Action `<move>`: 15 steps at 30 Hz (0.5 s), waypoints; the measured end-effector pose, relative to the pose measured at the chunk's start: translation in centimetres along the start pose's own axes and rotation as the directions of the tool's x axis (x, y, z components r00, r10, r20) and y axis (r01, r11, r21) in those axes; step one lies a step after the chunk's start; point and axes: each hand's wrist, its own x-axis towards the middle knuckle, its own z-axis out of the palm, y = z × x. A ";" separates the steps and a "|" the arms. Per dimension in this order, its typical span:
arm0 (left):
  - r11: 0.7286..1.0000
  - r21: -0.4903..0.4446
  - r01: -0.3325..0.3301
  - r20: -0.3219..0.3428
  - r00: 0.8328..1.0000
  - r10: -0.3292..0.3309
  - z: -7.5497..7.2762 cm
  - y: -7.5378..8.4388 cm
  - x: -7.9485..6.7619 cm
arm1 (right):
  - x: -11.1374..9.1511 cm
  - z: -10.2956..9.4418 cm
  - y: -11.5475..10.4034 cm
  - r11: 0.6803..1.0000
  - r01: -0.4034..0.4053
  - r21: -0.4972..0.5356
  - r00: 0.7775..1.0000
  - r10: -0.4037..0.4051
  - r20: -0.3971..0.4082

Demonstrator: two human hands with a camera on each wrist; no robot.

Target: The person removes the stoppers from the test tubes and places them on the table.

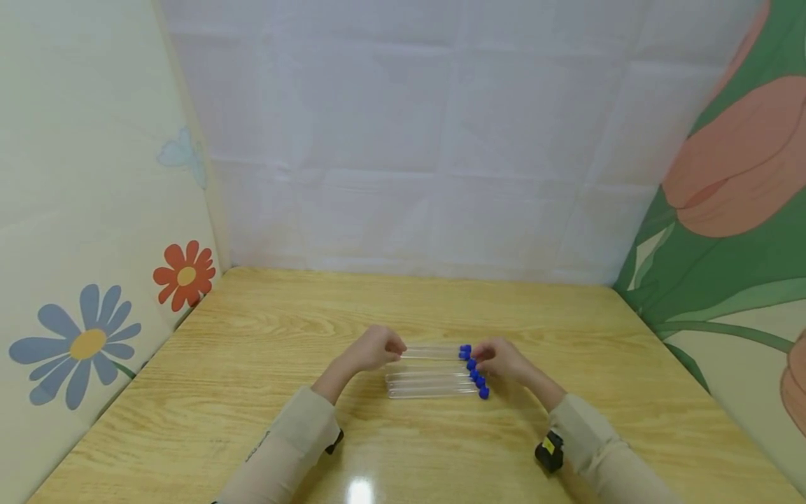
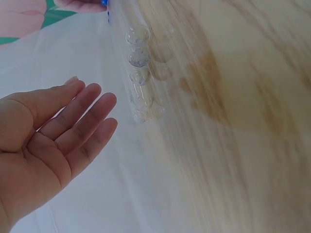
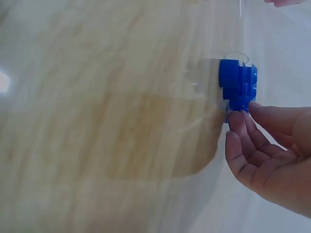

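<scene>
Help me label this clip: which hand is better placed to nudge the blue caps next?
Probably the right hand: its fingers are at the caps, while the left hand is by the tubes' opposite ends.

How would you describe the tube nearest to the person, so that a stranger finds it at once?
On the wood-patterned table lies a row of clear tubes with blue caps. In the head view, seek the lowest tube: its cap sits farthest right of all.
</scene>
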 end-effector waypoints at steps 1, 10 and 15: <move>1.000 -0.003 0.004 0.000 1.000 -0.004 0.0 0.0 0.1 | -0.2 0.0 -1.8 0.998 -0.051 -0.022 0.999 0.051 -0.008; 0.999 0.037 -0.025 -0.082 0.996 0.028 0.3 0.0 1.6 | -1.5 -0.1 -15.2 0.967 -0.253 -0.026 0.966 0.251 -0.069; 0.991 0.124 -0.046 -0.071 0.996 0.056 0.8 -0.3 2.4 | -1.2 -0.1 -13.7 0.970 -0.239 0.035 0.969 0.240 -0.050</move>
